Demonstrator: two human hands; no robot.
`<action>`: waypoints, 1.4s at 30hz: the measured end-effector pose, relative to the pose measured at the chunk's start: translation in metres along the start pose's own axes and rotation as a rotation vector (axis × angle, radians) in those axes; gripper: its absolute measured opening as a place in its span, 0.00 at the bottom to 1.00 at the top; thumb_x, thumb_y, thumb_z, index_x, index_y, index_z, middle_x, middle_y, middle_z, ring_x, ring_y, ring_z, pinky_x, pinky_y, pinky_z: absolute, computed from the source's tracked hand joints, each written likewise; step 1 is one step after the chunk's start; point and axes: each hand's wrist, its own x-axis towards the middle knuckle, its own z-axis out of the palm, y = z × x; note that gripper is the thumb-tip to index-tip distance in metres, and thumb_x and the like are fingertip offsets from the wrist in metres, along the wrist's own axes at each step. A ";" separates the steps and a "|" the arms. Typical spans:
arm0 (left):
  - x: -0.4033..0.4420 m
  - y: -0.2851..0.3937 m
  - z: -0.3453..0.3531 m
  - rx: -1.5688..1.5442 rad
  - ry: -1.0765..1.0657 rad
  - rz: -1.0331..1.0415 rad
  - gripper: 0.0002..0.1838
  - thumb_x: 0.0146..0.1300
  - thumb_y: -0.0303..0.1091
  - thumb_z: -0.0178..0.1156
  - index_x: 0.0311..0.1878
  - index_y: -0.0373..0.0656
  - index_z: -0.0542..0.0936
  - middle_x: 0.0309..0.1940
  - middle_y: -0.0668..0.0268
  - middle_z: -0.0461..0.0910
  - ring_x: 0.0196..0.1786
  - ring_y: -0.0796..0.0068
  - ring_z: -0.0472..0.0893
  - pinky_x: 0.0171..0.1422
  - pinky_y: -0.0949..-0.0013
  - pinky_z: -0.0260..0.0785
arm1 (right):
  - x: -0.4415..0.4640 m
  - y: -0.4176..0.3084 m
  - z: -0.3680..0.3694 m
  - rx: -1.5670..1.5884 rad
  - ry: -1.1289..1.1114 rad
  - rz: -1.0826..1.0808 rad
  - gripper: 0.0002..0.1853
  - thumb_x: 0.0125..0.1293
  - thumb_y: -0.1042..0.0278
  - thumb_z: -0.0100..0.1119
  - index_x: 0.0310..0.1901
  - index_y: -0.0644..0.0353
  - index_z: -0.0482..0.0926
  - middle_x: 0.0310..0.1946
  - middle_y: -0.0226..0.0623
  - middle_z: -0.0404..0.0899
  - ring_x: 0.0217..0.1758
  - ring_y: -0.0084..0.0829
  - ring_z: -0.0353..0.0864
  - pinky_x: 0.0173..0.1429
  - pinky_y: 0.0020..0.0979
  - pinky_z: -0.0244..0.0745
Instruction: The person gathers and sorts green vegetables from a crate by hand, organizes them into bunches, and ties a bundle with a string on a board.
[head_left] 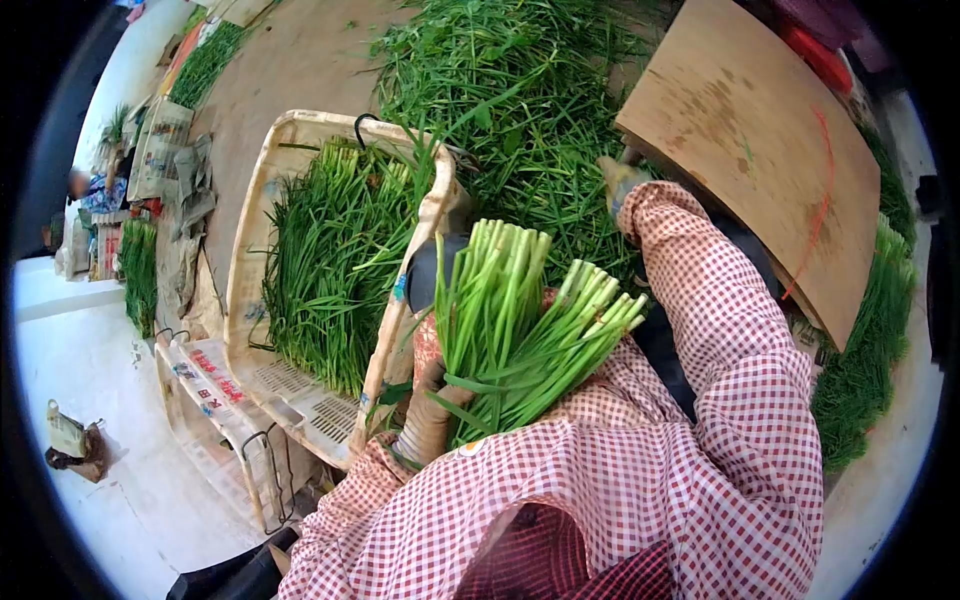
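Observation:
My left hand (425, 418), in a dirty ribbed glove, is closed round the lower part of a bunch of green chives (500, 300). The bunch is fanned into two clumps, its pale cut ends pointing up and away from me. My right hand (622, 185), also gloved, is stretched forward beside the near-left corner of a brown board. It is over the edge of a heap of loose green leaves (500, 110). Its fingers are small and partly hidden here, so I cannot make out whether they grip anything.
A cream plastic basket (285, 125) filled with chives (335, 265) stands to my left. Another crate (205, 385) sits beside it. The stained brown board (755, 140) lies at right, with more greens (865, 385) beyond it. A person (103, 190) is at the far left.

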 end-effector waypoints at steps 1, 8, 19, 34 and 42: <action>-0.001 0.009 0.005 0.036 -0.010 -0.033 0.37 0.47 0.41 0.74 0.59 0.35 0.73 0.47 0.64 0.81 0.47 0.71 0.80 0.51 0.68 0.73 | -0.003 -0.004 -0.002 0.134 -0.019 0.164 0.15 0.72 0.58 0.45 0.40 0.60 0.79 0.39 0.34 0.81 0.32 0.27 0.72 0.40 0.36 0.71; -0.001 0.021 0.032 0.226 -0.073 0.298 0.38 0.49 0.40 0.74 0.61 0.36 0.71 0.52 0.62 0.78 0.52 0.72 0.77 0.59 0.68 0.70 | -0.085 -0.046 -0.108 0.840 -0.546 -0.831 0.12 0.65 0.60 0.59 0.44 0.59 0.79 0.56 0.40 0.74 0.55 0.29 0.74 0.61 0.33 0.69; -0.016 0.043 0.052 0.278 -0.007 0.020 0.38 0.50 0.34 0.75 0.63 0.36 0.68 0.54 0.60 0.77 0.56 0.70 0.76 0.62 0.66 0.69 | -0.109 -0.095 -0.072 0.216 -0.603 -1.252 0.13 0.61 0.60 0.62 0.43 0.58 0.83 0.39 0.37 0.81 0.44 0.34 0.81 0.47 0.35 0.76; -0.017 0.018 0.057 0.074 -0.169 0.112 0.32 0.51 0.28 0.72 0.61 0.38 0.72 0.50 0.62 0.79 0.54 0.72 0.77 0.61 0.66 0.69 | -0.058 -0.130 -0.072 -0.087 -1.225 -0.307 0.26 0.68 0.51 0.55 0.63 0.56 0.71 0.58 0.41 0.75 0.60 0.35 0.75 0.61 0.38 0.76; -0.012 0.020 0.048 -0.047 -0.224 0.008 0.34 0.51 0.29 0.73 0.62 0.37 0.70 0.51 0.63 0.79 0.55 0.74 0.77 0.61 0.68 0.70 | -0.089 -0.110 -0.055 0.403 -1.407 -0.505 0.21 0.65 0.48 0.62 0.45 0.60 0.78 0.35 0.27 0.80 0.42 0.18 0.78 0.47 0.26 0.74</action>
